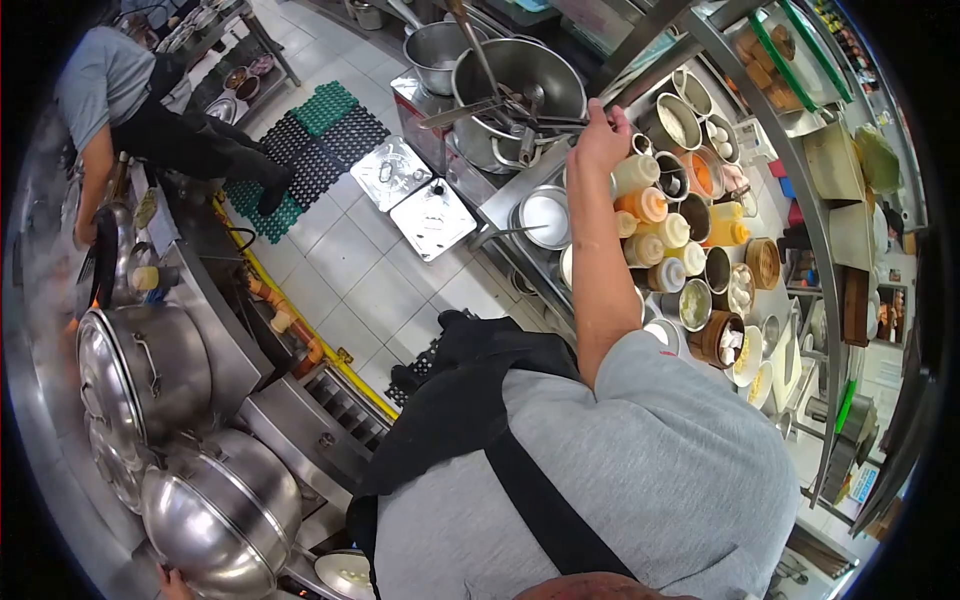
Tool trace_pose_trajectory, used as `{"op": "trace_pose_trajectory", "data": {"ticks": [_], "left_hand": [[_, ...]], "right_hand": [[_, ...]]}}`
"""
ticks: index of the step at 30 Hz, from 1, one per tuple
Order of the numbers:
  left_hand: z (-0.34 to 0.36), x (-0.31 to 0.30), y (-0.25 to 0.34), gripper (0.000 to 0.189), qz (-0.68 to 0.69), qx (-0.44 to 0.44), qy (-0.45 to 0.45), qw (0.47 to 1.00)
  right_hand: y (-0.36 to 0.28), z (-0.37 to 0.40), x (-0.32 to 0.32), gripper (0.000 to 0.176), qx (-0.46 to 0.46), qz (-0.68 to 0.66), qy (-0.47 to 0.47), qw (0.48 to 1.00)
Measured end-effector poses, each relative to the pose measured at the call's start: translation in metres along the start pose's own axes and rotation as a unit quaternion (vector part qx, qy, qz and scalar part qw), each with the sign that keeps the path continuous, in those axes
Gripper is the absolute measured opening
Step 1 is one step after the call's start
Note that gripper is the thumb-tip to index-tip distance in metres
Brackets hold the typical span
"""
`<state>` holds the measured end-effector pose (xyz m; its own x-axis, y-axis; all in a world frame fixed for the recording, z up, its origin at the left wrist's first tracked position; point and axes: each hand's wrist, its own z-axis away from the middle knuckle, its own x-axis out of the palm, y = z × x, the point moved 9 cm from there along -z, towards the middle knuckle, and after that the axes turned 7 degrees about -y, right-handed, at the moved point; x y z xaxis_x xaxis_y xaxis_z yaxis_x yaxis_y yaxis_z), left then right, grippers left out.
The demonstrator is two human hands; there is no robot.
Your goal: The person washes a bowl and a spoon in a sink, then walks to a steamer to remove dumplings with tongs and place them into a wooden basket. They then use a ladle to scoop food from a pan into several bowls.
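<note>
My right arm stretches across to the counter. My right hand (601, 138) is closed at the end of a long dark utensil handle (560, 122) that lies over the rim of a big steel pot (470, 75). A ladle, a broad blade and other metal tools rest in and across this pot. Beside my wrist stand several squeeze bottles (650, 205) and small steel containers of ingredients. At the lower left edge, part of what looks like my left hand (174, 582) shows beside a domed steel vessel (205, 510); its fingers are mostly cut off.
Large lidded steel pots (160, 370) stand on the left range. A co-worker (120, 90) leans over it in the upper left. Two square metal lids (432, 218) jut over the tiled floor, near rubber mats (320, 125). A metal shelf frame (790, 150) rises right of the counter.
</note>
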<state>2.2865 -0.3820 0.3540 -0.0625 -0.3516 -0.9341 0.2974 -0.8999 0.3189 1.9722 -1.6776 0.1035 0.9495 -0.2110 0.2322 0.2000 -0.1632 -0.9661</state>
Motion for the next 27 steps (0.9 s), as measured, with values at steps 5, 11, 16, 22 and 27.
{"op": "trace_pose_trajectory", "data": {"ticks": [5,11,16,22,27], "left_hand": [[0.004,-0.011,-0.024,0.064,-0.015,-0.037,-0.070,0.997],[0.044,-0.004,0.035,0.063,-0.034,-0.004,-0.033,0.999],[0.058,-0.005,0.051,0.057,0.000,0.045,-0.004,0.999],[0.063,-0.009,0.052,0.061,0.002,0.040,0.038,0.998],[0.075,-0.008,0.064,0.063,-0.026,0.030,0.049,0.998]], "right_hand": [[0.000,0.003,-0.017,0.057,0.041,0.011,-0.005,0.999],[0.058,0.016,-0.001,0.054,0.277,-0.018,-0.030,0.960],[0.077,-0.041,0.019,0.049,0.151,0.149,-0.045,0.976],[0.101,-0.065,0.045,0.066,0.290,0.121,-0.164,0.935],[0.045,-0.107,0.062,0.058,0.124,0.147,-0.230,0.954]]}}
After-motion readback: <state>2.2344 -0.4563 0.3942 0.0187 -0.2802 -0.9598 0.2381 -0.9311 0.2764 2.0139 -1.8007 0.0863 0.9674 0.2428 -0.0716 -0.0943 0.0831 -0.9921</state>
